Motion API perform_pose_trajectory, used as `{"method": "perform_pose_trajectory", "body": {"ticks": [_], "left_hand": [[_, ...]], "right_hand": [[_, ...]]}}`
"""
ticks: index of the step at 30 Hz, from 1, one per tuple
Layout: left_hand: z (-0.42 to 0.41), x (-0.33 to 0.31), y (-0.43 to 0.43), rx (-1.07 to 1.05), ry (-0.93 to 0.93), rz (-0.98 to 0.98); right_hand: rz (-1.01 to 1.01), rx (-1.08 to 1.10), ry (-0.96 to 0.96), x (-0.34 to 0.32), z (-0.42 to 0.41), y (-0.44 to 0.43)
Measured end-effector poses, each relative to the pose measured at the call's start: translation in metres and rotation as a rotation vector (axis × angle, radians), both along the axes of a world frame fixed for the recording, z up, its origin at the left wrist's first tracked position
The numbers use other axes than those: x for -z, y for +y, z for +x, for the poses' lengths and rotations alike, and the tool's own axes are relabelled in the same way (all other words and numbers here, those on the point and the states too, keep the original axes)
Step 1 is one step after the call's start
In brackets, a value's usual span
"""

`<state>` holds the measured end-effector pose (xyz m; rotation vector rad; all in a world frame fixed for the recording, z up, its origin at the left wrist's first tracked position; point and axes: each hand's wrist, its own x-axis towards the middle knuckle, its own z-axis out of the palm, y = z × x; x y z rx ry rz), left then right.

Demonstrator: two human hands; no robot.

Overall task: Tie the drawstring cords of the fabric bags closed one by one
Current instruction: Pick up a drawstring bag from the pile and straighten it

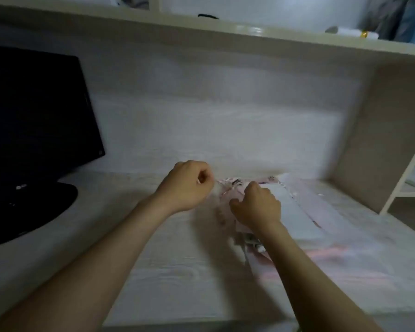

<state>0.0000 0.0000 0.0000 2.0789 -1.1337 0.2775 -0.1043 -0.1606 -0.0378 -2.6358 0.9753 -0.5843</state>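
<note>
Currently, left hand (187, 185) fingers (203, 176) are curled, pinching a thin white cord (222, 184) that runs taut toward the right hand (256, 204). Right fingers (252, 188) are curled over the gathered mouth of a pale pink fabric bag (222, 216), which lies on the table (177, 271) directly beneath them; what they hold cannot be told. Dark monitor (34, 116) stands well left of the left fingers.

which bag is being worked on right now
The leftmost bag: the left hand pinches its cord and the right hand grips it. The other bags lie untouched to its right.
</note>
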Motion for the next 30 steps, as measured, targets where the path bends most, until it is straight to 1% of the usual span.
{"method": "perform_pose_trajectory", "body": {"ticks": [3, 7, 11, 13, 16, 18, 20, 22, 24, 27, 28, 30], "left_hand": [[0.012, 0.012, -0.008, 0.014, 0.029, -0.01], [0.033, 0.036, -0.017, 0.018, 0.053, -0.063], [0.056, 0.052, -0.02, -0.02, 0.074, -0.084], [0.067, 0.059, -0.018, -0.029, 0.096, -0.1], [0.087, 0.069, -0.01, -0.077, 0.049, -0.154], [0.101, 0.075, -0.005, -0.122, 0.011, -0.185], [0.109, 0.08, 0.0, -0.146, 0.047, -0.251], [0.113, 0.087, 0.004, -0.146, 0.099, -0.333], [0.115, 0.093, 0.007, -0.143, 0.14, -0.375], [0.117, 0.097, 0.01, -0.13, 0.108, -0.396], [0.118, 0.098, 0.011, -0.129, 0.099, -0.409], [0.119, 0.1, 0.013, -0.118, 0.102, -0.427]], "right_hand": [[-0.025, -0.019, -0.015, 0.007, 0.014, -0.004], [-0.026, -0.133, -0.134, 0.014, 0.042, -0.004], [-0.045, -0.363, -0.348, 0.02, 0.069, -0.002], [-0.071, -0.479, -0.402, 0.019, 0.082, 0.002], [-0.06, -0.612, -0.46, 0.014, 0.102, 0.011], [-0.011, -0.687, -0.487, 0.013, 0.116, 0.015], [0.055, -0.712, -0.548, 0.016, 0.126, 0.018], [0.159, -0.685, -0.627, 0.025, 0.134, 0.02], [0.311, -0.641, -0.667, 0.039, 0.14, 0.023], [0.558, -0.601, -0.629, 0.055, 0.144, 0.025], [0.6, -0.599, -0.603, 0.059, 0.143, 0.026], [0.592, -0.622, -0.573, 0.066, 0.142, 0.025]]}}
